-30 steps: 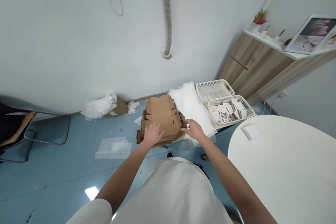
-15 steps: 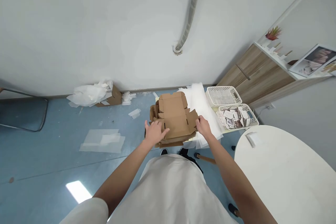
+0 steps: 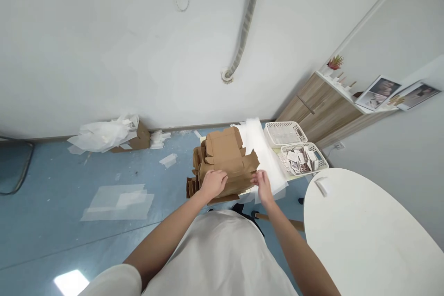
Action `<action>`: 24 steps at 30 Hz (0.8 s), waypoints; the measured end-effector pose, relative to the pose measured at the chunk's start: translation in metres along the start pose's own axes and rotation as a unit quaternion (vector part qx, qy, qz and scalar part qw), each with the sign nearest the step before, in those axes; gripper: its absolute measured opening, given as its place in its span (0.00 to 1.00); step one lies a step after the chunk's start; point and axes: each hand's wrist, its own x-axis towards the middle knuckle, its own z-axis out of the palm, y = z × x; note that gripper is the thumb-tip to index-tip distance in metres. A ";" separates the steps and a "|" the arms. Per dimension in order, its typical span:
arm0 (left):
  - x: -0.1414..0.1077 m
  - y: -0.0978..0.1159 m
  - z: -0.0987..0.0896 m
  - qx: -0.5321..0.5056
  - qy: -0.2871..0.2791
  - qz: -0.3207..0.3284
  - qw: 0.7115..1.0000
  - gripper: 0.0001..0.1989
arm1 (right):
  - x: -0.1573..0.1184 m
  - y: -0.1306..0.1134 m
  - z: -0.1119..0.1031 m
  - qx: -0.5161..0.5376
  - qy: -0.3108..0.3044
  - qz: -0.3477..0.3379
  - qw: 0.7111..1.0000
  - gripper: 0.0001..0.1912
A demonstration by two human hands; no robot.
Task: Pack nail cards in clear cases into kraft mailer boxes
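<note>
A flattened brown cardboard box [image 3: 224, 143] lies on top of a stack of similar cardboard blanks [image 3: 191, 186]. Its near panel is bent up and in shadow. My left hand [image 3: 212, 185] is closed over the near left part of this panel, fingers together on the cardboard. Beside the panel's right end is my right hand [image 3: 264, 186], fingers slightly apart and curved toward the edge; whether they touch it is hard to tell. White foam sheets [image 3: 258, 141] lie right of the stack.
Two white plastic baskets stand to the right: one [image 3: 286, 133] with clear items, the other [image 3: 305, 159] with small cards or packets. A round white table [image 3: 367, 222] is at the near right. Against the wall are a wooden cabinet [image 3: 317, 101] and foam wrap [image 3: 104, 134] by a carton.
My right hand has let go of the box's right side flap and come nearer to me. My left hand has shifted onto the near panel, which has bent upward. The view has turned slightly.
</note>
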 end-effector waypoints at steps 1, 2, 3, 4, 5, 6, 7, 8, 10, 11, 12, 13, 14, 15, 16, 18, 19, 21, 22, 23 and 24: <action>0.000 0.001 -0.002 -0.006 0.011 0.003 1.000 0.16 | -0.006 0.005 0.003 -0.025 -0.046 -0.002 0.999 0.27; -0.001 0.002 -0.005 -0.010 0.025 0.005 1.000 0.16 | -0.010 0.009 0.005 -0.047 -0.085 0.006 0.995 0.28; -0.002 0.003 -0.007 -0.014 0.042 0.008 0.999 0.16 | -0.012 0.011 0.006 -0.056 -0.117 0.013 0.991 0.29; -0.003 0.005 -0.010 -0.019 0.061 0.013 0.998 0.16 | -0.013 0.010 0.005 -0.050 -0.136 0.019 0.989 0.32; -0.005 0.007 -0.012 -0.025 0.083 0.021 0.996 0.16 | -0.012 0.006 0.003 -0.031 -0.140 0.020 0.990 0.34; -0.007 0.009 -0.014 -0.031 0.103 0.032 0.994 0.15 | -0.011 0.000 -0.001 -0.003 -0.131 0.016 0.991 0.37; -0.009 0.011 -0.016 -0.037 0.121 0.045 0.991 0.15 | -0.009 -0.008 -0.006 0.024 -0.111 0.005 0.993 0.39; -0.012 0.014 -0.016 -0.040 0.131 0.061 0.989 0.15 | -0.007 -0.019 -0.012 0.034 -0.091 -0.013 0.995 0.39; -0.017 0.019 -0.014 -0.034 0.131 0.099 0.986 0.14 | -0.004 -0.041 -0.025 0.032 -0.054 -0.047 0.997 0.42; -0.019 0.022 -0.011 -0.028 0.124 0.120 0.985 0.14 | -0.003 -0.052 -0.030 0.014 -0.048 -0.061 0.997 0.42; -0.021 0.025 -0.008 -0.021 0.116 0.140 0.983 0.15 | -0.004 -0.062 -0.035 -0.022 -0.044 -0.067 0.997 0.42; -0.023 0.027 -0.005 -0.014 0.108 0.159 0.981 0.15 | -0.005 -0.070 -0.039 -0.076 -0.039 -0.068 0.994 0.40; -0.023 0.030 -0.001 -0.009 0.100 0.176 0.979 0.16 | -0.006 -0.076 -0.041 -0.148 -0.038 -0.064 0.986 0.38; -0.024 0.032 0.002 -0.005 0.094 0.188 0.978 0.16 | -0.008 -0.080 -0.041 -0.229 -0.027 -0.058 0.971 0.34; -0.024 0.034 0.006 -0.004 0.089 0.197 0.976 0.16 | -0.010 -0.082 -0.040 -0.308 -0.016 -0.047 0.950 0.28; -0.022 0.036 0.012 -0.006 0.086 0.200 0.976 0.16 | -0.014 -0.079 -0.037 -0.438 -0.001 -0.020 0.899 0.19; -0.022 0.036 0.015 -0.011 0.090 0.195 0.977 0.16 | -0.015 -0.075 -0.036 -0.482 0.002 -0.007 0.876 0.18; -0.021 0.035 0.021 -0.021 0.108 0.170 0.979 0.14 | -0.017 -0.066 -0.036 -0.528 0.008 0.007 0.849 0.18; -0.021 0.033 0.024 -0.025 0.123 0.149 0.981 0.14 | -0.019 -0.061 -0.038 -0.533 0.016 0.007 0.846 0.18; -0.022 0.032 0.027 -0.030 0.142 0.125 0.981 0.18 | -0.020 -0.055 -0.042 -0.529 0.026 0.002 0.848 0.19; -0.023 0.029 0.030 -0.037 0.166 0.100 0.980 0.26 | -0.022 -0.050 -0.047 -0.519 0.039 -0.006 0.854 0.20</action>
